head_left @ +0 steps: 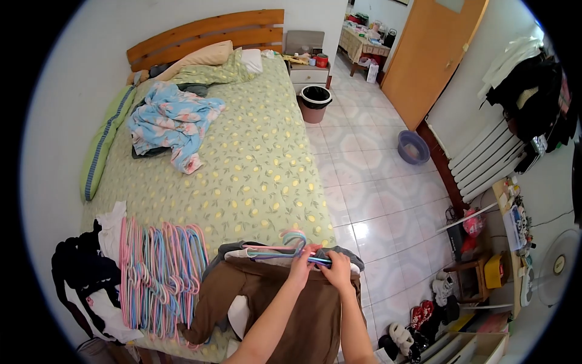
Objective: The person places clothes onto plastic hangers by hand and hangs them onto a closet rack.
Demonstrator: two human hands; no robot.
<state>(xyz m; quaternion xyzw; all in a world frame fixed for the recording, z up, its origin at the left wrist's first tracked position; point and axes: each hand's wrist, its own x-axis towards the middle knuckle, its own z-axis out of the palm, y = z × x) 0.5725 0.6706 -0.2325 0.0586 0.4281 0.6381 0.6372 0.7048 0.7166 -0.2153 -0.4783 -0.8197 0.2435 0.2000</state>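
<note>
My left hand [301,266] is closed round several pink and blue hangers [276,250] at the bed's front right corner. Close beside it, my right hand [336,270] has its fingers wrapped round the other end of the same hangers, by a grey collar. Below both hands a brown garment [267,291] is spread over the bed's edge, with grey clothing [353,259] under it. Left of it, a large row of pink, blue and white hangers [163,279] lies on the bed.
Black and white clothes [88,267] lie at the bed's left corner. A blue floral garment [173,121] rests on the lemon-print sheet [260,164]. On the floor stand a lined bin [314,109], a purple basin [413,147] and shoes [422,314].
</note>
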